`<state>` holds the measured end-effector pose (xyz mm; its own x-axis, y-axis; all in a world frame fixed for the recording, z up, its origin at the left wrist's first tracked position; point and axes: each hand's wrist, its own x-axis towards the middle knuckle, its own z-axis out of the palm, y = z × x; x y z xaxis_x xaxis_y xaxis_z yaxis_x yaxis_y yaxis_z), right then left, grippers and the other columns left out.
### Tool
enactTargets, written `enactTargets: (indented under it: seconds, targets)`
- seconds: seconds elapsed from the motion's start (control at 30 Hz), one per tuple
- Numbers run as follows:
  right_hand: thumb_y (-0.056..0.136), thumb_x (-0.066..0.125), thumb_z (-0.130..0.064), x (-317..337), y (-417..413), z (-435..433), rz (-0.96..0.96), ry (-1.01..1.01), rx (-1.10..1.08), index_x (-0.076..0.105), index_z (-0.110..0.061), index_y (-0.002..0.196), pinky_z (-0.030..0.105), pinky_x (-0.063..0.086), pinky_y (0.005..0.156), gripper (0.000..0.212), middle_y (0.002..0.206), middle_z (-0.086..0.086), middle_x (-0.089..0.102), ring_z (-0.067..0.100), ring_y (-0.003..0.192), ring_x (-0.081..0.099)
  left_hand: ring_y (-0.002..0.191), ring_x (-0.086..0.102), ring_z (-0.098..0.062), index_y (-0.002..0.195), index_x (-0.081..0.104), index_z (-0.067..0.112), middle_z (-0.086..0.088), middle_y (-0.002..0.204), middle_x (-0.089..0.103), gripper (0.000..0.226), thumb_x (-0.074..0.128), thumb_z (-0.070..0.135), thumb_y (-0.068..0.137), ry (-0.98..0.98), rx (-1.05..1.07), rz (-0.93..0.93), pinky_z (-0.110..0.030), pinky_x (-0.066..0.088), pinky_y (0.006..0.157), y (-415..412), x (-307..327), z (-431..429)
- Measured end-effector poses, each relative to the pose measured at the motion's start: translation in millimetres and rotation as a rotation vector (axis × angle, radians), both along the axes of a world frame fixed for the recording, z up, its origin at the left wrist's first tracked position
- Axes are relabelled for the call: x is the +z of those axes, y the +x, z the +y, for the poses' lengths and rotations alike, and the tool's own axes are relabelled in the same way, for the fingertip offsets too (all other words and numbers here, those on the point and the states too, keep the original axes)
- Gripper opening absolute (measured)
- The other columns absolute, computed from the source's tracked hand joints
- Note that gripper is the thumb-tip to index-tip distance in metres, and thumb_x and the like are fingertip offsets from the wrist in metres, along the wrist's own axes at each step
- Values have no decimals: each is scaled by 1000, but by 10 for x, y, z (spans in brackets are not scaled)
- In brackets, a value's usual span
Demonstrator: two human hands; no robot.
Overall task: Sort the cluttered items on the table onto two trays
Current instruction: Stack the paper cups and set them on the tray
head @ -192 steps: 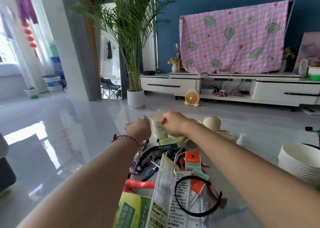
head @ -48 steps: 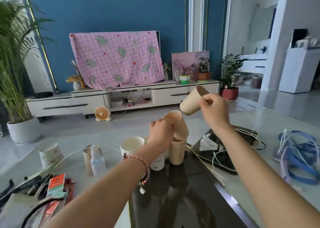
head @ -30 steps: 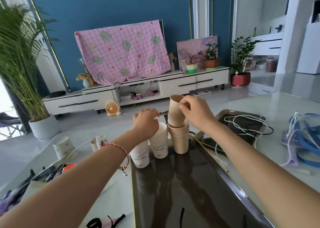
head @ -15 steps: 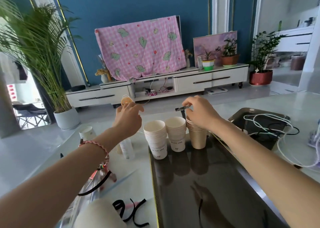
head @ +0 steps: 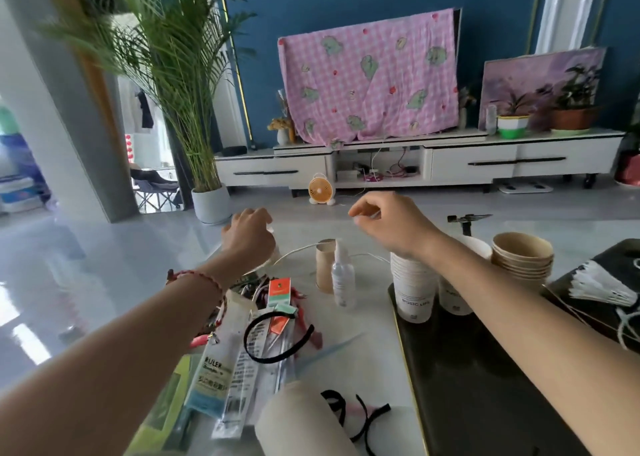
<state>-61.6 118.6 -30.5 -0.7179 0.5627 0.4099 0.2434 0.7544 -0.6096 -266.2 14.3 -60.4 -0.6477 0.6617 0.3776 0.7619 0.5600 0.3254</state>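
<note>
Wore a red braided bracelet (head: 201, 276) with small dangling beads on the left wrist; went bare-armed otherwise.

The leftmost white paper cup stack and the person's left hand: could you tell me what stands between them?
The head view shows a brown cardboard tube and a clear plastic spray bottle standing there, a thin white cable beside them.
</note>
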Motion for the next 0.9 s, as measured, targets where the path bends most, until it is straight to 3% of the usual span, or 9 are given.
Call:
enactTargets:
  seconds: [0.13,0.2,0.33,0.47,0.57,0.63,0.73,0.83,0.9]
  targets:
    - [90,56,-14,51,-480,181,-32,-108,-73,69,-6,100,-2,31,49,18,93,-1,59,9,85,49,119,44,-31,124,52,7,-15,130,51,32,50,17,94,4,95,-121,-40,38,96,-334,-5,32]
    - [89,58,-17,36,-701,324,-100,-103,-127,70,-5,97,9,35,53,18,98,6,66,14,86,51,114,48,-33,123,50,5,-17,126,52,36,48,28,96,-29,128,-150,-42,40,95,-485,-33,93]
    - [92,51,-43,-24,-1027,488,-505,46,-170,62,-2,112,24,36,70,47,113,13,62,27,98,57,113,50,-35,129,43,7,-18,124,51,48,49,39,94,-101,149,-168,-46,43,94,-664,-119,316]
    - [90,40,-60,-90,-1367,521,-736,7,-199,46,-2,131,28,47,61,71,123,16,53,24,70,57,119,43,-36,135,36,8,-21,132,40,59,51,44,91,-166,116,-183,-51,40,99,-829,-248,596]
    - [87,33,-70,-113,-1490,529,-959,-208,-216,37,-4,140,34,48,78,85,134,20,48,30,99,61,120,42,-37,137,34,12,-21,135,36,62,47,51,91,-229,146,-189,-50,41,98,-923,-362,699]
    - [88,32,-70,-125,-1483,529,-1071,-277,-227,34,3,139,33,45,75,89,131,24,49,31,109,58,120,44,-37,137,34,14,-21,135,36,62,43,54,90,-262,175,-210,-47,43,96,-981,-469,726]
    - [92,38,-59,-217,-1550,599,-1138,-344,-229,44,7,108,33,47,62,68,84,24,53,30,69,59,118,46,-36,138,32,13,-22,133,41,60,43,50,92,-249,169,-274,-41,43,93,-1101,-634,769]
    - [88,52,-51,-313,-1663,705,-1181,-444,-250,48,9,116,33,55,51,67,84,22,58,30,50,63,115,49,-37,134,31,7,-23,128,47,54,50,37,92,-168,156,-294,-40,43,89,-1121,-712,788]
    - [86,56,-50,-337,-1677,745,-1158,-464,-261,50,5,119,33,56,52,65,87,21,59,30,58,64,114,50,-37,129,32,2,-24,125,49,53,55,30,91,-103,170,-266,-39,43,86,-1094,-702,790]
